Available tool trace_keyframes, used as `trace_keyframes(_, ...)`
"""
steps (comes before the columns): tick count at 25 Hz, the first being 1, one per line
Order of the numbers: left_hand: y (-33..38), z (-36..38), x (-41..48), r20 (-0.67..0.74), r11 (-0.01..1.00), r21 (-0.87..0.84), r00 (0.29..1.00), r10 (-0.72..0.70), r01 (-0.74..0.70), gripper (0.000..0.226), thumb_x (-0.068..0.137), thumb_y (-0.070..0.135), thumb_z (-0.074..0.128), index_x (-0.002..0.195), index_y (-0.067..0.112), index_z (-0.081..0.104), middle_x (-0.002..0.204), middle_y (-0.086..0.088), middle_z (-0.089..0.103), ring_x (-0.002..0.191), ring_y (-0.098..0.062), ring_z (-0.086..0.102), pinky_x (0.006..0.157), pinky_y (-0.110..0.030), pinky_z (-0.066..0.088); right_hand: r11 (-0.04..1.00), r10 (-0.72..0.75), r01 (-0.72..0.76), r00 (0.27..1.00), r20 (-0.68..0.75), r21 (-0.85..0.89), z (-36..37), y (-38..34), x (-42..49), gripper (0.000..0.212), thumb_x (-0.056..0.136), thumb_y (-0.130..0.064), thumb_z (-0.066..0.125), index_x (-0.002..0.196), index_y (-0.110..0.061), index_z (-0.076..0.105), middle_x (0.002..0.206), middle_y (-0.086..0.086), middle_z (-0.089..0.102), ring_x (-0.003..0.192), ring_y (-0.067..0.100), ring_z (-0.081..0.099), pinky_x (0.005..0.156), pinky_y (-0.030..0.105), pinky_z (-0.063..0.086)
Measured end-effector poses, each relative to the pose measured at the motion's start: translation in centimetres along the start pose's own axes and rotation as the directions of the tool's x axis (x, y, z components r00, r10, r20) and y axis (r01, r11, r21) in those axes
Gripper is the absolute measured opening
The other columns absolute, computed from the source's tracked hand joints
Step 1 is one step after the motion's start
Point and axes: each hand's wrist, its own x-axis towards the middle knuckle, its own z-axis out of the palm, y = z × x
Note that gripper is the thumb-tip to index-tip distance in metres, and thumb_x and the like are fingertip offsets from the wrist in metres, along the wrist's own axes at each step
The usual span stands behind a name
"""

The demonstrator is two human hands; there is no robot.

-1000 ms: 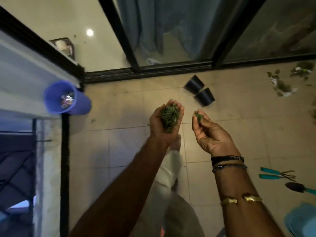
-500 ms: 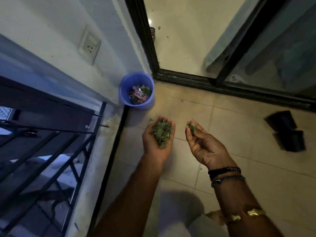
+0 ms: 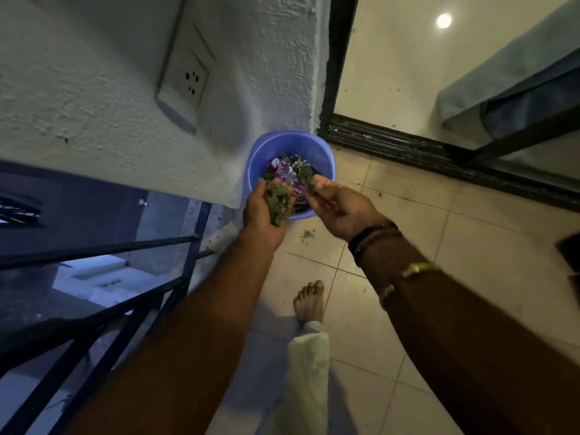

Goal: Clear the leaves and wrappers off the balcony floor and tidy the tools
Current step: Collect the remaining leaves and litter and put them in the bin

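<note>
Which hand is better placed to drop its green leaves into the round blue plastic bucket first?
Probably the right hand: its few leaves sit over the blue bucket's opening. The left hand's larger clump straddles the near rim.

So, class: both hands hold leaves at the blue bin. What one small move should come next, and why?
Probably ease both hands further over the blue bin, then open them. The left hand cups a clump of leaves at the near rim, the right hand pinches a smaller tuft above the wrappers, and a stray leaf lies on the tiles just short.
</note>
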Motion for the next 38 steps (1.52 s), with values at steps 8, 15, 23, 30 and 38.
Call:
trace_keyframes(8,1.7,2.3,-2.1,-0.083,0.997,0.080,0.996,-0.015,0.021,0.056,0.106,0.032,0.042,0.151,0.000,0.034,0.155,-0.020,0.041,0.143,-0.033,0.041,0.118,-0.043,0.034,0.998,-0.058,0.056,0.991,-0.121,-0.016,1.5,-2.2,-0.8,0.013,0.101,0.000,0.055,0.109,-0.005,0.065,0.131,0.027,0.063,0.123,0.041,0.061,0.098,0.034,0.056)
trace_keyframes(15,-1.3,13.3,-24.0,0.069,0.855,0.513,0.996,0.050,-0.078,0.009,0.095,0.011,0.058,0.089,0.011,0.065,0.075,-0.003,0.062,0.064,-0.014,0.057,0.057,-0.023,0.046,0.948,-0.264,0.288,0.949,-0.174,0.132,-5.0,-7.6,-23.1,0.008,0.097,-0.011,0.064,0.090,-0.013,0.064,0.071,0.000,0.062,0.058,0.009,0.055,0.050,0.023,0.048)
trace_keyframes(23,-21.4,21.0,-44.9,0.416,0.489,0.804,0.908,-0.053,-0.339,0.009,0.092,0.017,0.062,0.091,0.012,0.070,0.077,-0.005,0.066,0.069,-0.016,0.059,0.058,-0.028,0.051,0.765,-0.423,0.578,0.783,-0.455,0.284,-26.2,-12.5,-47.1,0.011,0.093,-0.014,0.068,0.104,-0.012,0.068,0.074,0.000,0.064,0.058,0.011,0.052,0.050,0.024,0.042)
trace_keyframes(30,-44.6,27.1,-57.2,0.566,0.308,0.823,0.741,-0.362,-0.478,0.016,0.093,0.018,0.062,0.102,0.007,0.069,0.084,-0.004,0.068,0.072,-0.015,0.061,0.064,-0.029,0.052,0.544,-0.402,0.736,0.650,-0.645,0.403,-48.0,-15.9,-59.4,0.008,0.092,-0.015,0.067,0.099,-0.012,0.068,0.076,0.002,0.065,0.056,0.012,0.052,0.049,0.025,0.040)
trace_keyframes(38,-68.4,37.9,-66.5,0.535,0.155,0.781,0.519,-0.666,-0.606,0.006,0.094,0.016,0.061,0.090,0.013,0.064,0.083,-0.005,0.065,0.067,-0.013,0.059,0.058,-0.025,0.050,0.254,-0.268,0.838,0.541,-0.797,0.484,-70.1,-23.3,-67.1,0.016,0.090,-0.019,0.069,0.105,-0.014,0.070,0.080,0.000,0.070,0.058,0.011,0.061,0.048,0.024,0.047)
